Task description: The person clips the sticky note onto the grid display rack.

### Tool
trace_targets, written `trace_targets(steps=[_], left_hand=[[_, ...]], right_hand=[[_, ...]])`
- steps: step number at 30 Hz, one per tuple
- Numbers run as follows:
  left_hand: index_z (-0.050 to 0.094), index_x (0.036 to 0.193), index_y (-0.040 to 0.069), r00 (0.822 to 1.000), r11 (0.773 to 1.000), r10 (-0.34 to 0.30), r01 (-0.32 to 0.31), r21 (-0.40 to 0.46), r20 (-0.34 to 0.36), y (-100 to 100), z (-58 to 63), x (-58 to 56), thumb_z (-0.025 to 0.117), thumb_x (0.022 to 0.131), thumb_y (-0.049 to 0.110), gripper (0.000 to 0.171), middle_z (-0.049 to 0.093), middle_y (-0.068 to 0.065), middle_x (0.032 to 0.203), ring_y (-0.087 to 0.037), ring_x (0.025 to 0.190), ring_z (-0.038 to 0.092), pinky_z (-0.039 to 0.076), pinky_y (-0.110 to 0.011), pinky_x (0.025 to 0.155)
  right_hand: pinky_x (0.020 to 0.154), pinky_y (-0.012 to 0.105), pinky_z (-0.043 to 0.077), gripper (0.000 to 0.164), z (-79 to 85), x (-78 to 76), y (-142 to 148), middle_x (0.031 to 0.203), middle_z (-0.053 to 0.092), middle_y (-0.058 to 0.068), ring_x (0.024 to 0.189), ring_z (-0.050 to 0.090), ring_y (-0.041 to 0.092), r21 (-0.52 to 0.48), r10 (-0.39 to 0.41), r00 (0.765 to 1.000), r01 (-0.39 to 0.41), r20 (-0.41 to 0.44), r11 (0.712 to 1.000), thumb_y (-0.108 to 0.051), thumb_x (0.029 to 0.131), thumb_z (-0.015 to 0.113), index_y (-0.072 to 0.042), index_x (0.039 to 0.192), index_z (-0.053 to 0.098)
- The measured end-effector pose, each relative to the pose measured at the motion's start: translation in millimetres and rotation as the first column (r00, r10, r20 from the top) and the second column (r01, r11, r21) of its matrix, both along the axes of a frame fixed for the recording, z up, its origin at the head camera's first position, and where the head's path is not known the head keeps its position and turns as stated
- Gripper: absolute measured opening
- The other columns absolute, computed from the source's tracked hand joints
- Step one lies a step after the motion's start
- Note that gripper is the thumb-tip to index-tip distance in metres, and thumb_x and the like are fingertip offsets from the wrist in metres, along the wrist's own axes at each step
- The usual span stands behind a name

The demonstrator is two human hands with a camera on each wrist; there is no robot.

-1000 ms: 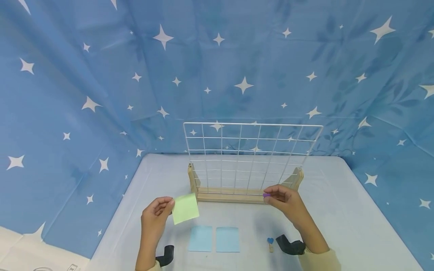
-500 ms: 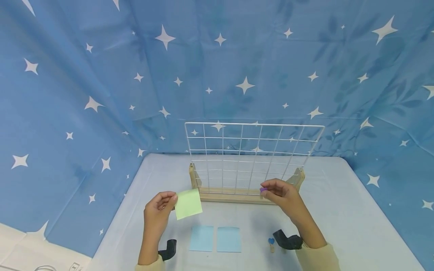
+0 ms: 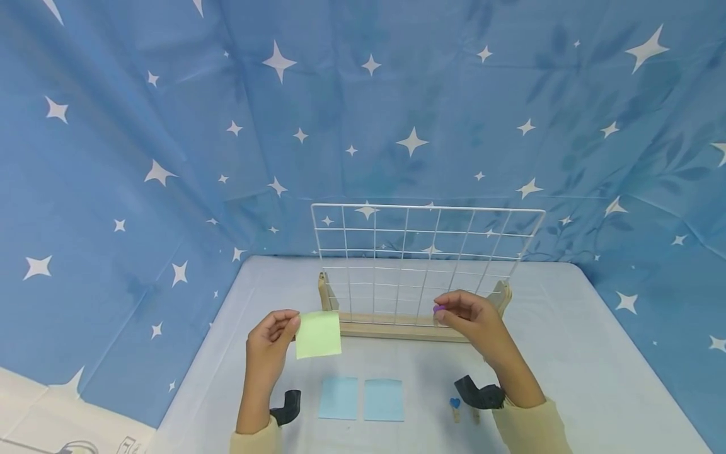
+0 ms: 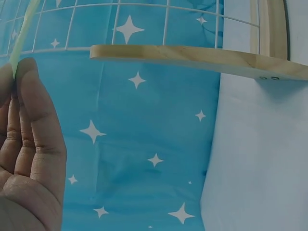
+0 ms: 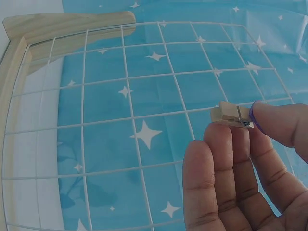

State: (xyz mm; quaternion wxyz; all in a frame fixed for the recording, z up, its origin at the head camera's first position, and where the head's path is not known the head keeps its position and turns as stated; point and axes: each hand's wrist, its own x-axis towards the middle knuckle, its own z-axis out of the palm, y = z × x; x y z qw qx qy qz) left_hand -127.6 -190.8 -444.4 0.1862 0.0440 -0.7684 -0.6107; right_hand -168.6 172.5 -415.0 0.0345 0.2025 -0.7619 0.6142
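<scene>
Between thumb and fingers my left hand [image 3: 269,347] pinches a light green sticky note [image 3: 319,335] by its left edge. The note is raised in front of the left end of a white wire grid [image 3: 403,252]. My right hand [image 3: 473,318] pinches a small wooden clothespin [image 5: 230,113] with a purple piece [image 3: 439,309] at its gripped end. In the right wrist view the clothespin's free end points toward the grid, and I cannot tell whether they touch. The grid stands upright in a wooden base [image 3: 391,329].
Two light blue sticky notes [image 3: 339,398] lie side by side on the white table [image 3: 272,284]. A clothespin with a blue heart [image 3: 455,403] lies near my right wrist, beside another small wooden clothespin [image 3: 476,415]. A blue star-patterned curtain [image 3: 363,113] hangs behind.
My left hand has lifted the green note up and slightly right, and the note now hangs straighter. My right hand has risen toward the grid and shifted slightly left with the clothespin.
</scene>
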Motion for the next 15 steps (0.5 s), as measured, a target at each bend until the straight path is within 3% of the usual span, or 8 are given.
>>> trace_targets(steps=[5, 10, 15], left_hand=[[0.07, 0.106, 0.001, 1.0, 1.0, -0.01, 0.009, -0.011, -0.014, 4, 3.0, -4.5, 0.07, 0.095, 0.019, 0.021, 0.072, -0.013, 0.097, -0.011, 0.078, 0.066, 0.056, -0.019, 0.071], [0.07, 0.105, 0.0, 0.999, 0.999, -0.036, 0.036, -0.005, -0.036, 7, 5.1, -11.1, 0.07, 0.095, 0.02, 0.023, 0.071, -0.014, 0.096, -0.012, 0.079, 0.066, 0.057, -0.021, 0.072], [0.07, 0.105, 0.0, 0.997, 0.998, -0.065, 0.065, -0.002, -0.04, 11, 11.5, -16.2, 0.07, 0.095, 0.02, 0.022, 0.071, -0.014, 0.096, -0.012, 0.079, 0.066, 0.057, -0.021, 0.073]], right_hand=[[0.079, 0.021, 0.057, 0.018, 2.8, -2.3, -1, 0.097, 0.071, 0.011, 0.086, 0.07, 0.015, 0.008, 0.001, 1.0, -0.001, 0.005, 1.0, -0.002, 0.093, 0.068, 0.008, 0.109, 0.067], [0.079, 0.023, 0.058, 0.017, 5.4, -4.8, -1, 0.099, 0.07, 0.017, 0.088, 0.07, 0.02, 0.021, 0.017, 1.0, -0.017, -0.004, 1.0, -0.003, 0.094, 0.068, 0.006, 0.109, 0.068], [0.078, 0.024, 0.058, 0.016, 8.3, -8.1, -2, 0.098, 0.071, 0.015, 0.087, 0.07, 0.019, 0.04, 0.034, 0.999, -0.033, -0.019, 0.999, -0.004, 0.094, 0.068, 0.004, 0.107, 0.068]])
